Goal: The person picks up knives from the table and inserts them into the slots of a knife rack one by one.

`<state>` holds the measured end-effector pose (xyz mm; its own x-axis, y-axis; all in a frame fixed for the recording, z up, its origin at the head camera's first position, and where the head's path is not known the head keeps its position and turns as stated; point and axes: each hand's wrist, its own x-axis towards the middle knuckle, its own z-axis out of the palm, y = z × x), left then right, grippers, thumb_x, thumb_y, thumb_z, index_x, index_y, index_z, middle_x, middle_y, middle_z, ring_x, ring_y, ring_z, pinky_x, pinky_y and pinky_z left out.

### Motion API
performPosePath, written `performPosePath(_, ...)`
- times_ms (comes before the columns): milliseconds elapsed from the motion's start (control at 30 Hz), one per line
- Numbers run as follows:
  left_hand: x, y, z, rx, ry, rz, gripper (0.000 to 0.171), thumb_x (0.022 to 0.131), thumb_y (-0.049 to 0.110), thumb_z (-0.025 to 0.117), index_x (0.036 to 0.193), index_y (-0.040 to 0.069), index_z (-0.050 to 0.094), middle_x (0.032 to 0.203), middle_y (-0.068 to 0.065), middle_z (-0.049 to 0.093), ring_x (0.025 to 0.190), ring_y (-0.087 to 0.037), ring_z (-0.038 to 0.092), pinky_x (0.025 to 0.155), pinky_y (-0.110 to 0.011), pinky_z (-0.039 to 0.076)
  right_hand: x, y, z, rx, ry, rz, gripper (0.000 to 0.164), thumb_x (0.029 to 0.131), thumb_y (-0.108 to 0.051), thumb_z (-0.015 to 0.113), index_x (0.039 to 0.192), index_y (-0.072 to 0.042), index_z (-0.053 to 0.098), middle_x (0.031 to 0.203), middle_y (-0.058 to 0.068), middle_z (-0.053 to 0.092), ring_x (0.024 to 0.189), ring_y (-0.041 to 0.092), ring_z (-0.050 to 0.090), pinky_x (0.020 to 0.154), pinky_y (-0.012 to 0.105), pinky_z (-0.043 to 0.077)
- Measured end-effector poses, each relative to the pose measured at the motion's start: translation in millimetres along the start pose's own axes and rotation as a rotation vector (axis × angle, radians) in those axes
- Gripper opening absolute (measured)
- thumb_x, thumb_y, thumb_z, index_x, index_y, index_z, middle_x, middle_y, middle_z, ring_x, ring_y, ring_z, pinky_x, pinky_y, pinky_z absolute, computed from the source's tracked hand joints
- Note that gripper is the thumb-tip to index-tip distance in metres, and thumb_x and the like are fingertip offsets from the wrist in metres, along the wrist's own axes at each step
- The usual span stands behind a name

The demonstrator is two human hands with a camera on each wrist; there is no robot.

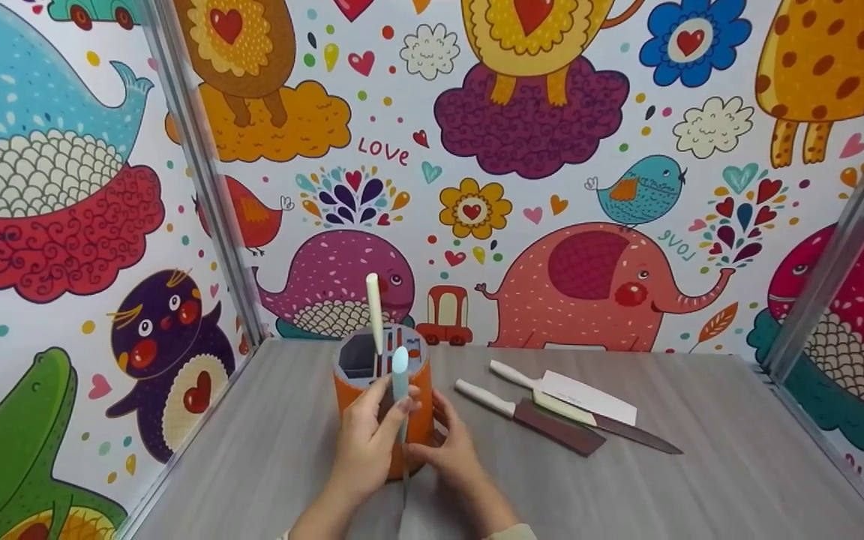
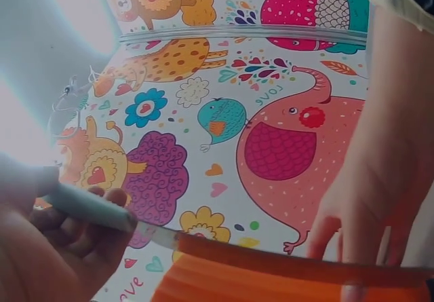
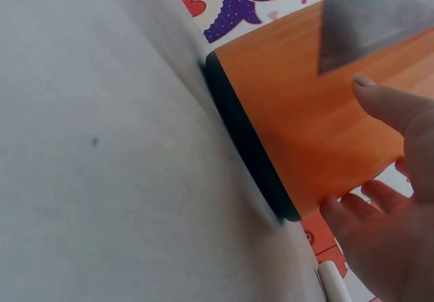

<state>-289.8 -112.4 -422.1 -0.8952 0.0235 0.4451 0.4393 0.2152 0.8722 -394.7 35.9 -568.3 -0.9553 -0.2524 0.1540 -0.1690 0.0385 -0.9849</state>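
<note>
One blue-handled knife (image 1: 400,379), bare-bladed at lower centre of frame.
Pinching it by the handle with the left hand (image 1: 366,435), fingers curled, blade-first toward the bottom edge; cupping the orange knife block (image 1: 421,429) just behind with the right hand (image 1: 456,451), thumb and fingers wide. Could nick the right thumb, so near the blade, if twisting; might tip the block if steadying too loosely.

Right grip (image 3: 397,237) beside orange container (image 3: 285,119).
</note>
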Motion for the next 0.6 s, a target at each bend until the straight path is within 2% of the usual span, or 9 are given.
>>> performPosePath(133, -0.5, 8.5, -1.5, 0.009, -0.028, 0.024, 0.041, 0.113, 0.023, 0.053, 0.141, -0.007, 0.058, 0.124, -0.019, 0.073, 0.108, -0.021, 0.076, 0.104, -0.034, 0.06, -0.4, 1.6, -1.0, -0.006, 0.004, -0.057, 0.099, 0.087, -0.017, 0.088, 0.167, -0.008, 0.031, 0.168, 0.021, 0.04, 0.153, 0.044, 0.041, 0.125, 0.064, 0.036)
performPosePath(300, -0.5, 26.3, -7.1, -0.017, 0.041, 0.092, 0.036, 0.113, 0.017, 0.051, 0.14, -0.007, 0.058, 0.122, -0.017, 0.074, 0.106, -0.015, 0.076, 0.105, -0.029, 0.059, -1.5, 4.4, -2.7, -0.04, 0.004, -0.107, 0.094, 0.09, -0.014, 0.085, 0.167, -0.011, 0.031, 0.168, 0.02, 0.04, 0.153, 0.043, 0.042, 0.125, 0.062, 0.036)
performPosePath(400, 2.9, 38.5, -12.3, -0.041, 0.088, 0.131, 0.034, 0.112, 0.01, 0.051, 0.139, -0.01, 0.056, 0.122, -0.021, 0.073, 0.106, -0.014, 0.076, 0.105, -0.027, 0.058, -1.0, 4.2, -1.8, -0.037, 0.001, -0.083, 0.093, 0.091, -0.012, 0.084, 0.167, -0.014, 0.032, 0.169, 0.018, 0.041, 0.154, 0.041, 0.041, 0.126, 0.061, 0.036)
performPosePath(600, 17.1, 62.2, -20.8, -0.116, 0.106, 0.145, 0.04, 0.114, 0.01, 0.046, 0.147, -0.012, 0.049, 0.128, -0.028, 0.069, 0.112, -0.012, 0.075, 0.11, -0.035, 0.056, -3.8, 2.6, 3.2, -0.011, 0.006, -0.009, 0.093, 0.088, -0.009, 0.084, 0.166, -0.022, 0.035, 0.169, 0.012, 0.042, 0.156, 0.037, 0.039, 0.128, 0.06, 0.033)
